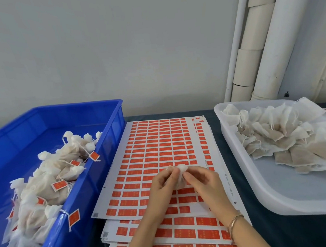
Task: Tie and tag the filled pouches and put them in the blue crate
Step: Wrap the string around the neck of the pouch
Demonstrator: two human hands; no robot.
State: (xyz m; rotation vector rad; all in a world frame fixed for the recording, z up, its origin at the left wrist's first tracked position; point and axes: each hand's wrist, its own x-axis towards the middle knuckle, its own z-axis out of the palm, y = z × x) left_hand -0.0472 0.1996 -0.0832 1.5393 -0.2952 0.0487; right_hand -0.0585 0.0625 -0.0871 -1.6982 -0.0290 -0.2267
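Over the sticker sheets, both hands hold one small white filled pouch (pixel 180 175). My left hand (pixel 160 186) pinches its gathered top from the left. My right hand (pixel 201 181) pinches it from the right. The pouch's lower part is hidden between my fingers. The blue crate (pixel 107 132) stands on the left with several tied pouches (pixel 50 178) inside, each carrying an orange tag. One tagged pouch string hangs over the crate's near rim.
A stack of white sheets of orange tag stickers (pixel 156 149) covers the middle of the dark table. A white tray (pixel 263 193) on the right holds a heap of untied filled pouches (pixel 289 138). Pipes run up the wall at the back right.
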